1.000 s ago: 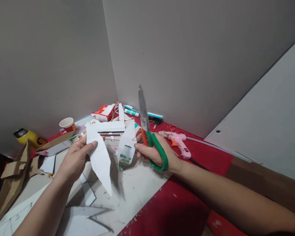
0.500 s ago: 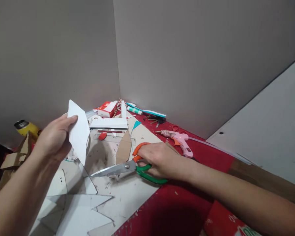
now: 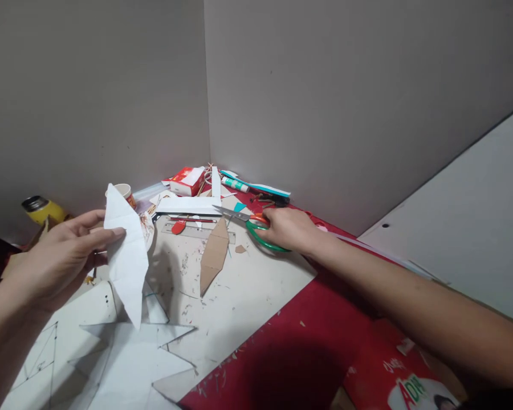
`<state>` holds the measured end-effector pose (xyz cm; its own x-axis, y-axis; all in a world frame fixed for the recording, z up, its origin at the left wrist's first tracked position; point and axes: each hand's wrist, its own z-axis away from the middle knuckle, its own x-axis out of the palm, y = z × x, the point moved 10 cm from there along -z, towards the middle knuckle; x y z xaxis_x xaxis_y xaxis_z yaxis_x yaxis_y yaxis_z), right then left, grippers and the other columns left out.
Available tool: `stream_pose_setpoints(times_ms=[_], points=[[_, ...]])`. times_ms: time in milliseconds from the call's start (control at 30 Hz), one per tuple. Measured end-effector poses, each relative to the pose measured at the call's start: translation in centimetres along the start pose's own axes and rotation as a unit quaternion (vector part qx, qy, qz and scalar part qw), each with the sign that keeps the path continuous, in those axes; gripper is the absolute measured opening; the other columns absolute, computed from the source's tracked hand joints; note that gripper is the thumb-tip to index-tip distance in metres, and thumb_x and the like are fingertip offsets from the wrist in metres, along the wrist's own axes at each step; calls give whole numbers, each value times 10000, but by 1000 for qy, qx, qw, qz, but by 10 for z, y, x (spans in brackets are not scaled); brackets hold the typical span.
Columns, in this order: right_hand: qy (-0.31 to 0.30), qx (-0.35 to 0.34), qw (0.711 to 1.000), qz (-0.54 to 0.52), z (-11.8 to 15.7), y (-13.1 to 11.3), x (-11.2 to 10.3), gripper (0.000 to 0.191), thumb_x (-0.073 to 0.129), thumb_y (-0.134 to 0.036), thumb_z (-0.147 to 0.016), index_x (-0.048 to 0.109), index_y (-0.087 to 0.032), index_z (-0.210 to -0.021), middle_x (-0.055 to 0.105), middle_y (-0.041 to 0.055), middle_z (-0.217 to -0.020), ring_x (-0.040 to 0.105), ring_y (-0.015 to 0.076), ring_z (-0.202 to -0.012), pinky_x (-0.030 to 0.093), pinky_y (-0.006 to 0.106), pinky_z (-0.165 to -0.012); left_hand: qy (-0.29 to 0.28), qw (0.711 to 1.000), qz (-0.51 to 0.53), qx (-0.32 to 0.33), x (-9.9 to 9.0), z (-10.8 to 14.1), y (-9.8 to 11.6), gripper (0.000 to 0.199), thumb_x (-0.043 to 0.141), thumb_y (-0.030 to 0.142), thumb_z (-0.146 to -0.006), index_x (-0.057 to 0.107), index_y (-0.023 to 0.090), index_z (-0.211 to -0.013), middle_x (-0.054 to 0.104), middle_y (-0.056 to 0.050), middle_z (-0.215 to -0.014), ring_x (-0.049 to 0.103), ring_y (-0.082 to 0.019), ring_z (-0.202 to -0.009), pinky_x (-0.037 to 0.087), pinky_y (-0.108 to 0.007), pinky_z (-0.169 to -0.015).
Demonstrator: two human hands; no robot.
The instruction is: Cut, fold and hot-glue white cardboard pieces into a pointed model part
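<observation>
Currently, to the near left of the brown cardboard (image 3: 214, 259), a spiked white sheet (image 3: 132, 364) is being seen, its outline seemingly cut. Left of the brown cardboard, a pointed white piece (image 3: 128, 256), apparently shaped, is being pinched by the left hand (image 3: 66, 253). Right of and beyond the brown cardboard, scissors (image 3: 241, 215) are being gripped by the right hand (image 3: 288, 228). No joining is being shown; what is left cannot be told.

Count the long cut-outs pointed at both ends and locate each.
2: a white cut-out in the left hand, and a brown cut-out lying on the pale board. Others may be hidden under clutter.
</observation>
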<state>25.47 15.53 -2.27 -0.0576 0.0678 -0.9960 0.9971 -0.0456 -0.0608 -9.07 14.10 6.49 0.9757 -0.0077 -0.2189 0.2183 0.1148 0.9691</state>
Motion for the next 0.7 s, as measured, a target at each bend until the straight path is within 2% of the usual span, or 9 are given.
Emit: stream_pose_setpoints(times_ms=[133, 233, 300, 367, 433, 567, 700], points=[[7, 18, 1000, -7, -22, 8, 5, 402, 501, -506, -834, 629, -159, -990, 700, 157, -962, 653, 288, -833, 426, 327, -612, 37, 999, -21, -1, -27, 9, -5, 302, 816, 314, -526, 733, 179, -784, 666, -58, -637, 539, -152, -497, 418, -212, -370], [11, 19, 1000, -19, -28, 9, 5, 429, 526, -475, -827, 598, -147, -1093, 688, 166, -987, 641, 301, -862, 435, 342, -637, 64, 997, -25, -34, -51, 9, -20, 357, 841, 245, -458, 735, 174, -791, 679, -64, -648, 596, -191, -578, 457, -229, -409], [27, 9, 999, -32, -25, 2, -1, 401, 518, -438, -838, 593, -140, -1097, 664, 184, -1050, 618, 314, -931, 433, 351, -670, 87, 995, -18, -55, -65, 8, -31, 407, 853, 202, -418, 736, 171, -807, 680, -56, -634, 615, -201, -606, 470, -231, -433], [38, -12, 997, -59, -20, -11, -7, 340, 492, -416, -856, 617, -148, -1024, 654, 175, -1063, 604, 303, -956, 423, 342, -682, 105, 992, -15, -68, -77, 6, -41, 461, 864, 197, -395, 740, 174, -839, 704, -63, -677, 622, -201, -621, 492, -243, -463], [26, -33, 994, -101, -15, -28, -6, 327, 476, -446, -868, 642, -169, -919, 677, 128, -953, 619, 255, -856, 409, 314, -639, 116, 991, -23, -62, -87, 2, -48, 485, 868, 207, -400, 744, 179, -868, 727, -68, -736, 618, -188, -622, 502, -244, -486], [-15, -48, 980, -193, -18, -53, 11, 390, 517, -536, -830, 640, -182, -723, 649, 65, -698, 585, 186, -629, 371, 289, -532, 103, 992, -65, -39, -107, -7, -58, 390, 842, 215, -516, 739, 176, -890, 723, -43, -724, 606, -155, -605, 487, -217, -497], [-34, -28, 958, -284, -33, -61, 32, 319, 650, -466, -735, 569, -192, -593, 605, 50, -599, 532, 164, -541, 364, 289, -468, 111, 988, -100, -30, -134, -8, -64, 390, 834, 232, -551, 736, 131, -915, 704, -37, -707, 566, -127, -563, 450, -194, -472]])
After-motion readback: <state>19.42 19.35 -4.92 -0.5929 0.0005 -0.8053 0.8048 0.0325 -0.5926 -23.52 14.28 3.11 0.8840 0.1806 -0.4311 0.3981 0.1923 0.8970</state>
